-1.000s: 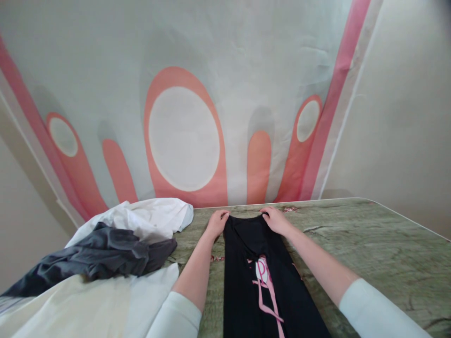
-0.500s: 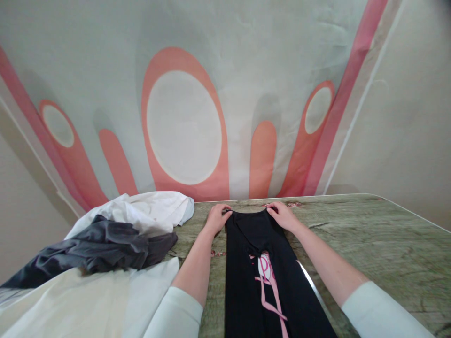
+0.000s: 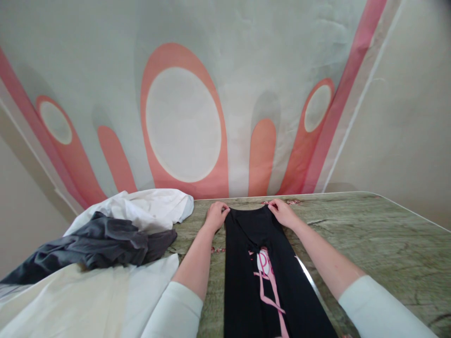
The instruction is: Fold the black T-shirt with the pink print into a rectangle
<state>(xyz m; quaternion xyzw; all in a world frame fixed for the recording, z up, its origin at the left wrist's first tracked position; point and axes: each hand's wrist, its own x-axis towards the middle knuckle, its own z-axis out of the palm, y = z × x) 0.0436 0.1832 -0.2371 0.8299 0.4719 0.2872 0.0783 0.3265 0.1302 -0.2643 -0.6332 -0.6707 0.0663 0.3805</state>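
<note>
A black garment [image 3: 243, 281] with a pink and white print lies lengthwise on the wood-patterned table, its near end cut off by the bottom of the view. My left hand [image 3: 217, 216] pinches its far left corner between thumb and fingers. At the far right corner, my right hand [image 3: 282, 213] pinches the cloth in the same way. Between both hands the far edge is stretched nearly straight, sagging slightly in the middle. The upper part of the print is covered by a fold of black cloth.
To the left lies a heap of clothes: a white one [image 3: 151, 206] at the back, a dark grey one [image 3: 105, 241] over it, and a cream one [image 3: 88, 300] in front. The table [image 3: 380, 244] meets a wall with a pink and orange pattern behind.
The view has shifted very slightly. Both hands keep their hold on the garment's far corners, and the far edge looks a little more spread.
</note>
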